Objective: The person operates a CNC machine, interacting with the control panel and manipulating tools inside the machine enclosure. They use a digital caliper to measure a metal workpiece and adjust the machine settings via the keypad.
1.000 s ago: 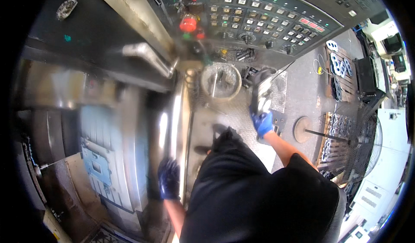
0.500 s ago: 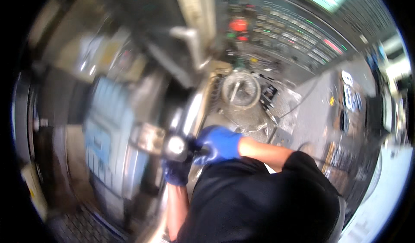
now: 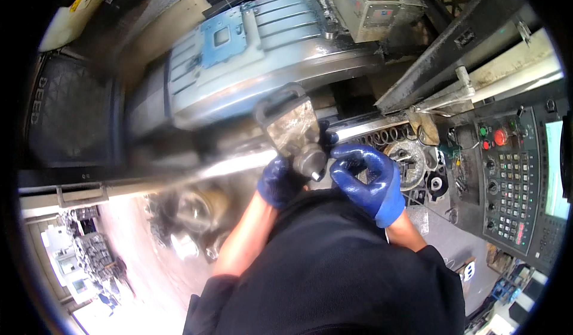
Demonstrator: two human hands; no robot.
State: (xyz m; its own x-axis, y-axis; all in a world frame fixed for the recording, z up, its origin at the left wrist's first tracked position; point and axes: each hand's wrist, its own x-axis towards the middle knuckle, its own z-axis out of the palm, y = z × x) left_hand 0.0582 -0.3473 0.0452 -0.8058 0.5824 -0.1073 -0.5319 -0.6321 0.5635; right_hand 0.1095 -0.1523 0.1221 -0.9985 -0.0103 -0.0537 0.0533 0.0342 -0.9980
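In my left hand (image 3: 278, 181), gloved in dark blue, is a metal block with a curved black handle (image 3: 292, 123) at its far end and a round black knob with a bright tip at its near end. The left fingers are mostly hidden behind it. To the right of the knob, my right hand (image 3: 369, 183) wears a shiny blue glove. Its thumb and curled fingers stand apart with a gap between them, and nothing shows in it. Beyond the block lies a slotted machine table (image 3: 280, 34) carrying a blue plate (image 3: 224, 36) with a square hole.
A control panel (image 3: 507, 186) with buttons and a screen stands at the right. Near it are a coiled cable (image 3: 382, 137) and a round metal bowl (image 3: 407, 162). A door with a handle (image 3: 464, 81) is at the upper right. A metal sill (image 3: 239, 163) runs before me.
My view has turned left, so the machine table now lies ahead and the control panel to the right. My right hand has come away from the block's knob.
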